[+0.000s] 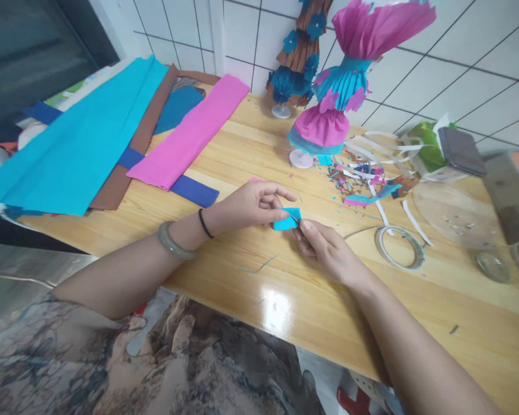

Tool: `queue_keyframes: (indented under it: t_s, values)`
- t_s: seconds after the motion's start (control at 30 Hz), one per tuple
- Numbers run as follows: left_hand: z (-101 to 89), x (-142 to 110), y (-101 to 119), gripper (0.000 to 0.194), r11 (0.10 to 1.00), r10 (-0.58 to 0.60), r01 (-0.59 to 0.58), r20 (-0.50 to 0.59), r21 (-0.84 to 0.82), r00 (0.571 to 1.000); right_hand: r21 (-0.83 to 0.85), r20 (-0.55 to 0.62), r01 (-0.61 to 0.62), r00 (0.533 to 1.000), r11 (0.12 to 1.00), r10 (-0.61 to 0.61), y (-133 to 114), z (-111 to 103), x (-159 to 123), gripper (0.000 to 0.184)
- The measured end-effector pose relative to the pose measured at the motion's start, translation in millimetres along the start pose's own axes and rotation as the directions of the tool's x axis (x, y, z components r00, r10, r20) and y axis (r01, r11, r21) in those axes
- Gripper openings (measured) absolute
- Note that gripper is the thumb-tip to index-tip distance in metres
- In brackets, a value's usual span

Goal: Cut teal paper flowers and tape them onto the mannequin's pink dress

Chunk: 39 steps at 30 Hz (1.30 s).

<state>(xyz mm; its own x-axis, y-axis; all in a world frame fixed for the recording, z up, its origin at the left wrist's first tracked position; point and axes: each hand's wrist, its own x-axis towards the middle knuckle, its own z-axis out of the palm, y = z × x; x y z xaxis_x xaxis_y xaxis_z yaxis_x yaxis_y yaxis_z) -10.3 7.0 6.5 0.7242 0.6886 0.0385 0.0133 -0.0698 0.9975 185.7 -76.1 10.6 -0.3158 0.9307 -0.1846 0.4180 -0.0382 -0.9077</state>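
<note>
My left hand is closed, pinching a small bright blue piece of crepe paper between thumb and fingers, above the front part of the table. My right hand is closed around a small pointed metal tool, whose thin tip lies against the blue paper; most of the tool is hidden in the fingers, so its kind cannot be made out. Both hands are close together at the two ends of the paper. A bit of pink paper shows just behind my left hand.
Folded blue and pink crepe sheets lie at the left. Two paper dress forms, one pink-blue and one brown-teal, stand at the back. Paper scraps, a tape roll and a tissue box with a phone are rightward.
</note>
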Motion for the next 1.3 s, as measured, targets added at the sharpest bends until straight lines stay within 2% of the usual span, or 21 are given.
queue_keyframes:
  t_s: [0.6, 0.8, 1.3]
  values:
    - [3.7, -1.3, 7.0, 0.038, 0.999, -0.041, 0.041, 0.006, -0.019, 0.999, 0.005, -0.010, -0.023, 1.000, 1.000, 0.023, -3.9, 0.0, 0.2, 0.043]
    - [4.7, -1.2, 7.7, 0.043, 0.999, -0.029, 0.029, -0.002, 0.013, 1.000, -0.025, -0.005, -0.002, 1.000, 1.000, 0.002, -5.8, 0.3, 0.3, 0.045]
    - [6.8, -1.6, 5.2, 0.042, 1.000, 0.004, -0.005, 0.039, 0.026, 0.999, -0.003, 0.015, -0.040, 0.999, 0.999, 0.040, -3.0, 0.7, -0.3, 0.045]
